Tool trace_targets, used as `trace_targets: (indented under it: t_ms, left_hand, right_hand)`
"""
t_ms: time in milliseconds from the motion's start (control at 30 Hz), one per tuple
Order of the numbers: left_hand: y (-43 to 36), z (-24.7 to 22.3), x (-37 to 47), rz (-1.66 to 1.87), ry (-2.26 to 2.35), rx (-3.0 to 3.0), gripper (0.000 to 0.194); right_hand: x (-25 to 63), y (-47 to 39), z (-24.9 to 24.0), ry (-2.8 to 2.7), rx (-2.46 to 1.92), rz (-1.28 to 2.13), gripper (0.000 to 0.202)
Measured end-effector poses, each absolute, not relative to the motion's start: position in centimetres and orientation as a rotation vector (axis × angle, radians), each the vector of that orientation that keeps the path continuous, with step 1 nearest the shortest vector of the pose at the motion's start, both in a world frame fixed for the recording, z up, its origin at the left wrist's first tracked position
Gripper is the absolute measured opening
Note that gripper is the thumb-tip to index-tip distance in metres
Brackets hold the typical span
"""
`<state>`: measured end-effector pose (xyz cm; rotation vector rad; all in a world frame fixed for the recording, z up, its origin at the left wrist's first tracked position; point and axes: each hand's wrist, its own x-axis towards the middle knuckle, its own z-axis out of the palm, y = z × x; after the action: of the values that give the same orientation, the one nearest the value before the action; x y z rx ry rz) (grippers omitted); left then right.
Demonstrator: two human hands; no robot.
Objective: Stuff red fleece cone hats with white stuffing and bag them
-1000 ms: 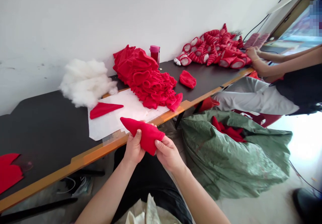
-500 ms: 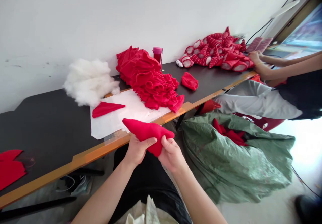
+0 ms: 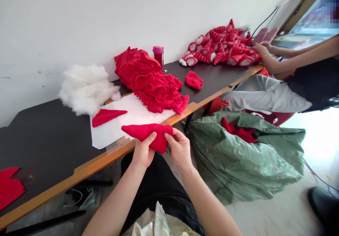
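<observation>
Both my hands hold a red cone-shaped cloth piece (image 3: 148, 134) in front of the table edge, its narrow tip pointing left. My left hand (image 3: 144, 152) is closed around its lower middle, thumb on top. With thumb and fingers, my right hand (image 3: 179, 147) pinches the wide end. The piece looks plump, though what is inside is hidden. Beyond it, a flat red cloth triangle (image 3: 107, 117) lies on a white sheet (image 3: 106, 137). A large heap of red cloth pieces (image 3: 150, 84) and a mound of white stuffing (image 3: 84, 87) sit behind.
A red bottle with a pink lid (image 3: 158, 56) stands by the wall. Striped red stuffed cones (image 3: 217, 47) are piled at the far right, near a co-worker's hands (image 3: 266, 55). A green sack (image 3: 254, 161) with red pieces stands on the floor. Red cloth (image 3: 10, 186) lies at left.
The red cone has turned flatter, and its wide end is now pinched at the corner by my right hand. The whole view has shifted slightly.
</observation>
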<state>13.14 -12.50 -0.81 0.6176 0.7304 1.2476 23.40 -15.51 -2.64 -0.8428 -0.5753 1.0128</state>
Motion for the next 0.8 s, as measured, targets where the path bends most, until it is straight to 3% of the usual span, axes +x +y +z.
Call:
trace_targets:
  t_ms: [133, 267, 533, 700, 800]
  left_hand:
    - [-11.9, -1.5, 13.3, 1.257, 0.751, 0.490, 0.041]
    - [-12.0, -1.8, 13.7, 1.243, 0.710, 0.516, 0.043]
    - [-12.7, -2.4, 14.7, 1.224, 0.718, 0.626, 0.042]
    - [-11.2, -2.5, 11.7, 1.310, 0.728, 0.730, 0.053]
    - [-10.5, -1.3, 8.6, 1.376, 0.893, 1.161, 0.062]
  right_hand:
    - [24.2, -15.7, -3.2, -0.457, -0.847, 0.960, 0.026]
    - [23.5, -16.2, -3.4, -0.658, -0.805, 1.143, 0.040]
    - [22.4, -14.7, -4.0, -0.441, -0.801, 1.109, 0.025]
    - [24.7, -15.2, -4.0, -0.750, -1.103, 0.739, 0.019]
    - [26.9, -15.4, -3.2, -1.173, -1.241, 0.382, 0.019]
